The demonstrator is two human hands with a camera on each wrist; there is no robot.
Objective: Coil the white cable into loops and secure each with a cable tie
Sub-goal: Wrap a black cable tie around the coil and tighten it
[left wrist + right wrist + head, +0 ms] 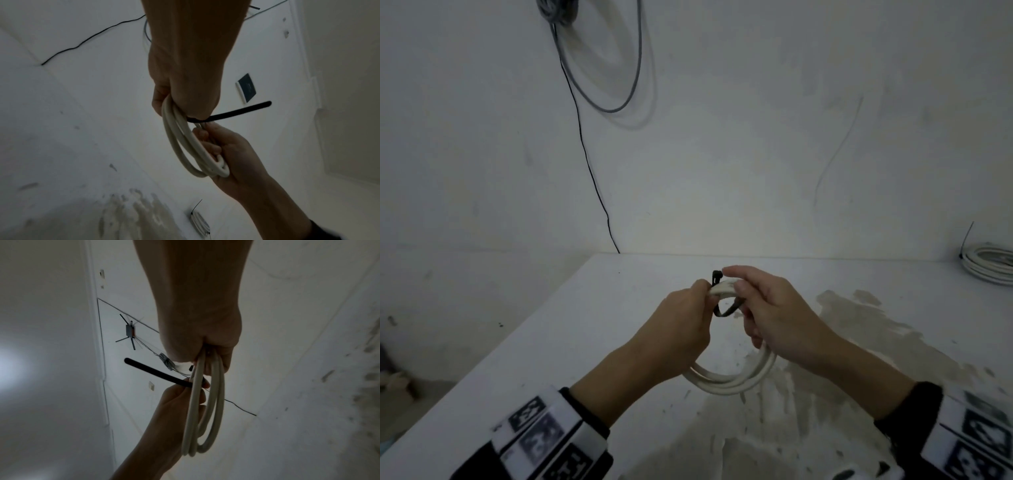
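Note:
Both hands hold a coil of white cable (732,381) above the white table (592,335). My left hand (705,291) grips the top of the coil and pinches a black cable tie (717,275) that wraps the strands there. In the left wrist view the tie's tail (236,112) sticks out to the right. In the right wrist view the tail (156,371) sticks out to the left instead. My right hand (736,284) curls its fingers round the coil (207,410) just right of the tie. The loops hang down below both hands.
A second white coil (989,267) with a black tie lies at the table's back right. A thin black wire (585,154) and a grey cable loop (606,68) hang on the wall behind. The table's left edge drops to the floor. A stained patch (876,325) marks the tabletop.

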